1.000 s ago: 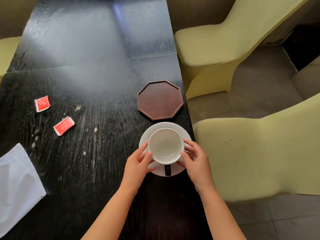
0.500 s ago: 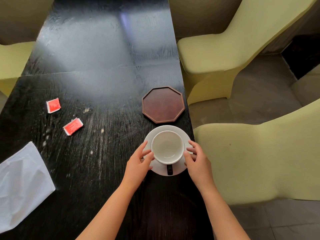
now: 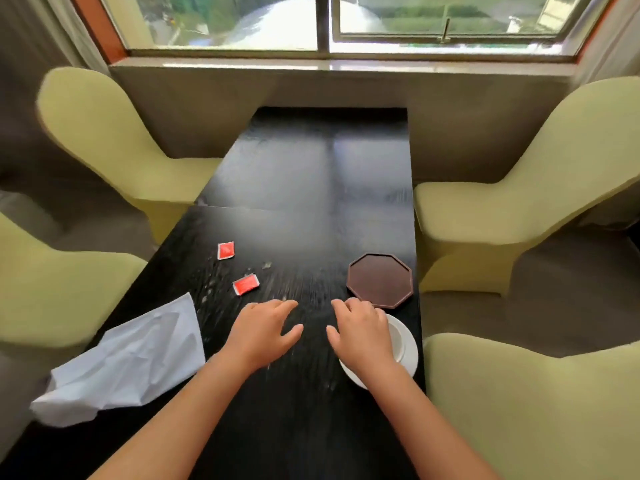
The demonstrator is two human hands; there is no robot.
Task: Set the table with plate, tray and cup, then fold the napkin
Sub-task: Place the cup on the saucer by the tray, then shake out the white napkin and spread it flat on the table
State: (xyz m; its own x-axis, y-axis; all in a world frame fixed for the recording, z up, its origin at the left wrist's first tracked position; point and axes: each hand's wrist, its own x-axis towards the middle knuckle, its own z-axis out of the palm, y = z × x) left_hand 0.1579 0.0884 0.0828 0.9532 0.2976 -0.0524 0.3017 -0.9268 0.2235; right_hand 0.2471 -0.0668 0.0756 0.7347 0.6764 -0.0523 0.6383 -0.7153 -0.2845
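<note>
Head view: neither hand grips anything. The left hand (image 3: 265, 332) is held palm down over the dark table (image 3: 311, 188), fingers spread and loosely straight, nothing under or between them. The right hand (image 3: 362, 332) is alongside it, also palm down with relaxed, spread fingers, holding nothing; whether either hand touches the wood cannot be told.

Right under the right hand's wrist and outer edge sits the white cup (image 3: 398, 341) on its white plate (image 3: 412, 355), both partly hidden by the hand, close to the table's right edge. Just past the right fingertips lies the brown eight-sided tray (image 3: 380, 285), flat and bare, its near rim beside the plate.

To the left of the left hand, the white napkin (image 3: 128, 362) lies crumpled and unfolded, one corner hanging off the table's left edge. Beyond the left fingertips are two small red packets (image 3: 246, 284) (image 3: 225, 250), apart from each other.

Yellow-green covered chairs (image 3: 512, 188) stand on both sides of the table, and a window (image 3: 329, 19) spans the wall at the far end.
</note>
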